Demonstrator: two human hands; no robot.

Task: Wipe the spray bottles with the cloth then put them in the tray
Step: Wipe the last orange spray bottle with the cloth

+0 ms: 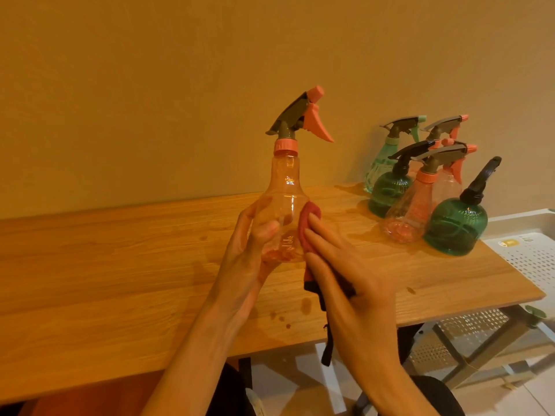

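Above the worktop (120,265), the bottle (283,205), seemingly empty, light and slick, is gripped round its belly by the left hand (249,250), while the cloth (309,232) is pressed against it by the flat right hand (354,283).

Your right hand (357,283) hides most of the red cloth (309,223). At the right of the frame, the edge cuts off the white tray (528,253), and front bottles screen the rear spray bottles (390,157).
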